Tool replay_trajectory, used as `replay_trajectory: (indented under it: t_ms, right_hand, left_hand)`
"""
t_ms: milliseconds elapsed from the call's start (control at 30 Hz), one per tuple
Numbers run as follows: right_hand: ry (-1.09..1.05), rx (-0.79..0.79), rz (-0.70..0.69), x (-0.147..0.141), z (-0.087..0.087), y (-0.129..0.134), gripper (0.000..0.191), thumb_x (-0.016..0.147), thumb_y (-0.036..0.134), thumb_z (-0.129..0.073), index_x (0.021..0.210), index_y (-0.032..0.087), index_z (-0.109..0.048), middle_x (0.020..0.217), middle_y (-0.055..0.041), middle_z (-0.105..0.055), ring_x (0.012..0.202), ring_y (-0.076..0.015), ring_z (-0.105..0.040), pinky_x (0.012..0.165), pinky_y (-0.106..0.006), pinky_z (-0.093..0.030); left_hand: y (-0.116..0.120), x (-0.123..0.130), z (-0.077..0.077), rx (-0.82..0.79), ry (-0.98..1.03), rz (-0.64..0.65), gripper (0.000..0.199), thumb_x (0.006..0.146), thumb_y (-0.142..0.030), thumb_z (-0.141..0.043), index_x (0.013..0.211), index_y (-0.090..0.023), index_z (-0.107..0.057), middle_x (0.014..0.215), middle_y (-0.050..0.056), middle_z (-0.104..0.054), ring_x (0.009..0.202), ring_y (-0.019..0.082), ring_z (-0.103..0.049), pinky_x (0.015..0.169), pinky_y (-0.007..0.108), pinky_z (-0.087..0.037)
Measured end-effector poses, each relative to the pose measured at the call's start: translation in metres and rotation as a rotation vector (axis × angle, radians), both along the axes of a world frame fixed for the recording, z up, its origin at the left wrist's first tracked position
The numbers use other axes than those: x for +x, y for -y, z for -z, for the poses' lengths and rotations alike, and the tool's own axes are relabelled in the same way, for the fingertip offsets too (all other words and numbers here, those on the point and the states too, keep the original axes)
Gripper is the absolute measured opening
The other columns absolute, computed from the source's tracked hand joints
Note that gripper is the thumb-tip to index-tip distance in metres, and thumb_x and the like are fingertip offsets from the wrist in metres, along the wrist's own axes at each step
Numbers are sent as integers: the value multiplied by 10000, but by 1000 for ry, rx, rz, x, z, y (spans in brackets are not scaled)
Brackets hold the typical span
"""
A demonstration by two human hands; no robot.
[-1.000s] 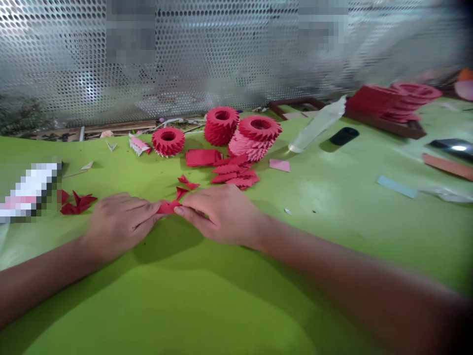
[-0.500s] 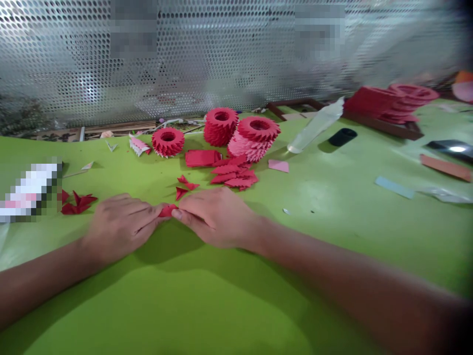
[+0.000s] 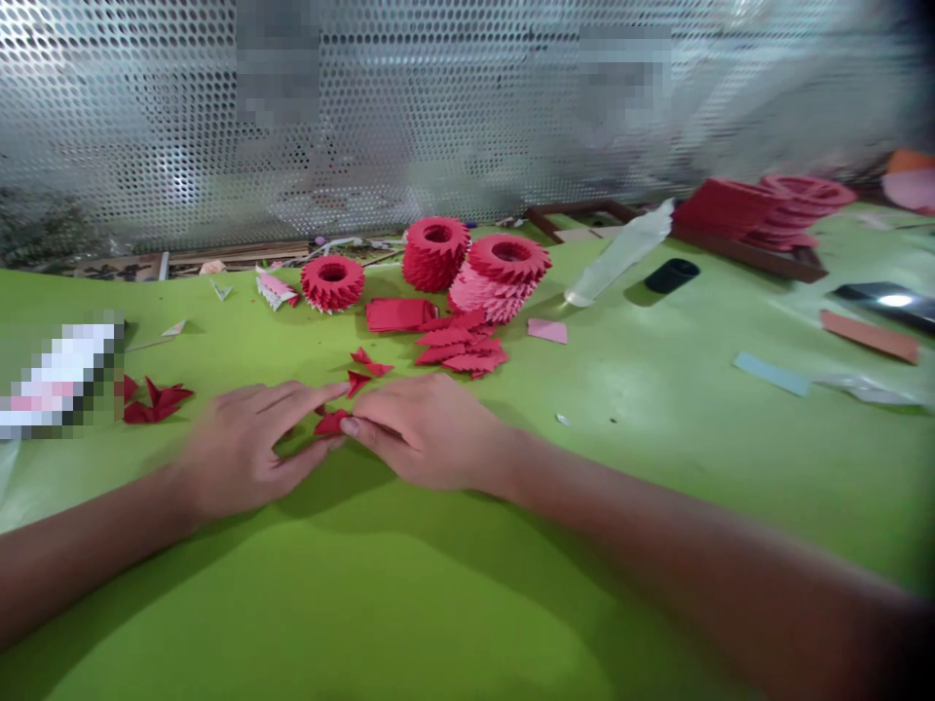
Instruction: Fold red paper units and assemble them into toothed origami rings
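A small folded red paper piece (image 3: 331, 423) is pinched between the thumb and fingers of my right hand (image 3: 430, 428). My left hand (image 3: 252, 443) is open beside it, thumb and index finger spread around the piece's left end; whether they touch it I cannot tell. Just beyond my fingertips lie a few loose folded red pieces (image 3: 357, 380). More folded red pieces (image 3: 157, 401) rest left of my left hand. Past my right hand sit interlocked red paper pieces (image 3: 464, 346) and a stack of flat red paper (image 3: 400, 314).
Red and pink ring-shaped paper stacks (image 3: 504, 277) stand toward the back, with a smaller red ring (image 3: 332, 282) to their left. A glue bottle (image 3: 620, 255), a black cylinder (image 3: 672, 276) and a brown tray (image 3: 789, 259) of red paper are to the right. Perforated metal sheeting (image 3: 438, 117) rises behind.
My left thumb and index finger have parted from their pinch on the red paper piece. My right hand keeps hold of it in nearly the same place. The view has shifted slightly.
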State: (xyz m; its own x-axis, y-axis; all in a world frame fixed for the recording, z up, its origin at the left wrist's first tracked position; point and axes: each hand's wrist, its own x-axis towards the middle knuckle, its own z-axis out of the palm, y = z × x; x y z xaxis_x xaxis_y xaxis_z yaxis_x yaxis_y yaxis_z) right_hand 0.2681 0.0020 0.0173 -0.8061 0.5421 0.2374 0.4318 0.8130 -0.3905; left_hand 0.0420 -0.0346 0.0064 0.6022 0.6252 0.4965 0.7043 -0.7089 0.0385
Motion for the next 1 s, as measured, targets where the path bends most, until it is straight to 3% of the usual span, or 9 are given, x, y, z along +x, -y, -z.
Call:
replay_trajectory:
  t_ms: [167,300,400,500,567,667,800,1000]
  right_hand:
    - [24,51,-12,7,-3,-7,390,1038,360,-400,822,166,-661,703,-10,-657,565,-111,-523,523,-248,-309]
    - [-31,121,215,16,-4,-22,342,1005,336,-453,804,163,-669,663,-1,-660,522,-100,-507,514,-252,-308]
    - [-103,199,301,18,-1,-31,207,964,274,-524,944,170,-702,869,-27,-738,729,-144,-627,612,-267,-396]
    - [-59,234,215,12,3,-34,246,985,254,-513,1113,158,-700,1101,-78,-724,1008,-204,-626,785,-316,-465]
    - [10,262,158,7,6,-33,280,1001,260,-502,1173,152,-695,1160,-101,-701,1071,-229,-586,876,-364,-462]
    - [63,303,82,2,9,-32,272,1006,258,-502,1132,166,-725,1173,-99,-698,1057,-240,-566,935,-407,-428]
    - [71,297,-7,4,9,-29,244,994,266,-529,1063,171,-743,1113,-91,-723,1029,-235,-574,904,-400,-409]
    - [64,182,0,7,5,-24,310,1006,343,-517,963,150,-756,949,-90,-751,924,-223,-588,825,-386,-417]
  left_hand:
    - [-1,-5,1,-118,68,15,269,994,-325,-523,963,-208,-763,820,21,-796,616,137,-714,556,231,-557]
    - [-2,-8,2,-132,125,26,220,962,-283,-573,925,-215,-779,787,19,-795,596,137,-713,521,218,-555]
    - [-2,-7,1,-104,109,74,233,960,-228,-560,895,-216,-783,747,18,-789,582,132,-709,520,208,-554]
    - [-2,-6,1,-120,102,71,224,957,-228,-566,900,-224,-783,755,18,-789,592,136,-711,531,214,-554]
    - [-2,-6,1,-148,98,50,225,960,-271,-570,901,-214,-779,781,26,-792,600,138,-710,535,220,-551]
    - [-2,-6,2,-173,102,21,261,967,-333,-564,902,-190,-773,794,34,-788,595,135,-698,528,217,-537]
    - [-1,-6,2,-185,112,5,266,974,-344,-560,953,-178,-767,829,40,-788,629,140,-705,557,223,-544]
    - [-1,-10,3,-195,100,3,234,976,-306,-563,1033,-183,-755,877,34,-786,679,139,-714,605,215,-558]
